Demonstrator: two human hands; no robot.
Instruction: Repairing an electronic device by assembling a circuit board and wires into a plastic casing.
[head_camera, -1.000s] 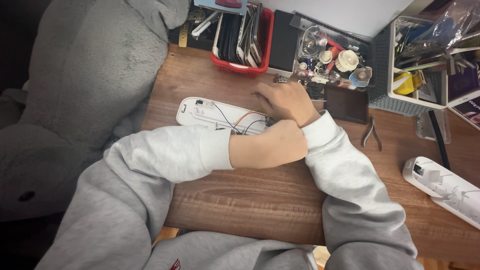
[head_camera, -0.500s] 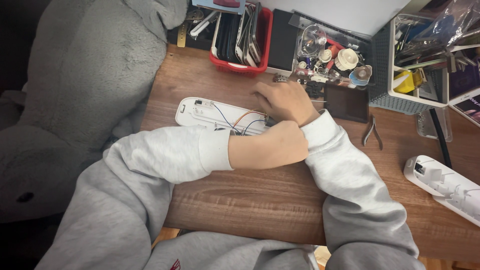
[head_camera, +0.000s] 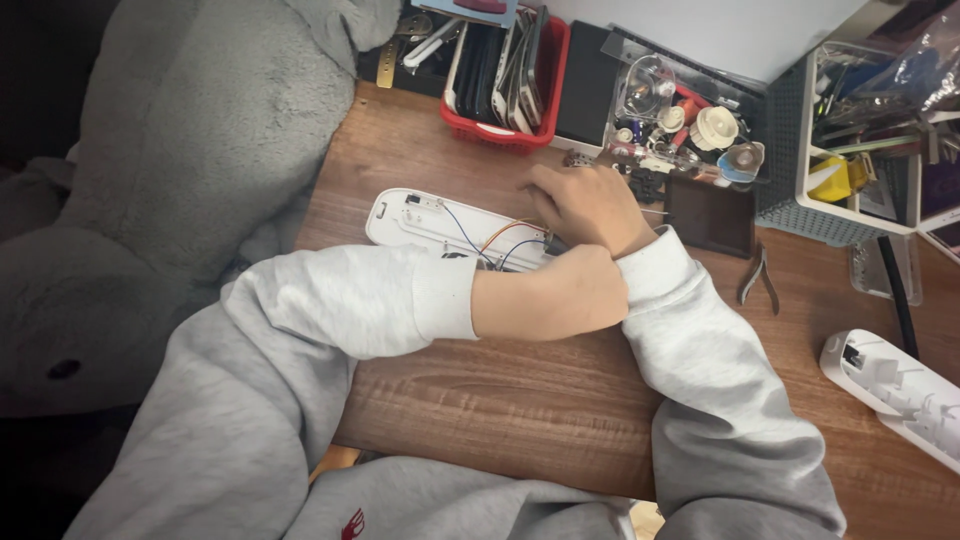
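An opened long white plastic case (head_camera: 425, 222) with blue, orange and white wires lies on the wooden desk (head_camera: 500, 400). My right hand (head_camera: 580, 205) rests palm down over the case's right end with its fingers curled; what is under them is hidden. My left forearm is bare and crosses in front of me. My left hand (head_camera: 585, 290) is tucked against my right cuff, its fingers out of sight. Both arms wear grey sleeves with white cuffs.
A red basket (head_camera: 505, 90) of flat devices stands at the back, beside a clear tray of small parts (head_camera: 690, 130) and a dark flat panel (head_camera: 710, 215). Small pliers (head_camera: 755, 280) lie to the right. Another white case (head_camera: 900, 395) lies at the right edge. A grey plush toy (head_camera: 170, 170) fills the left.
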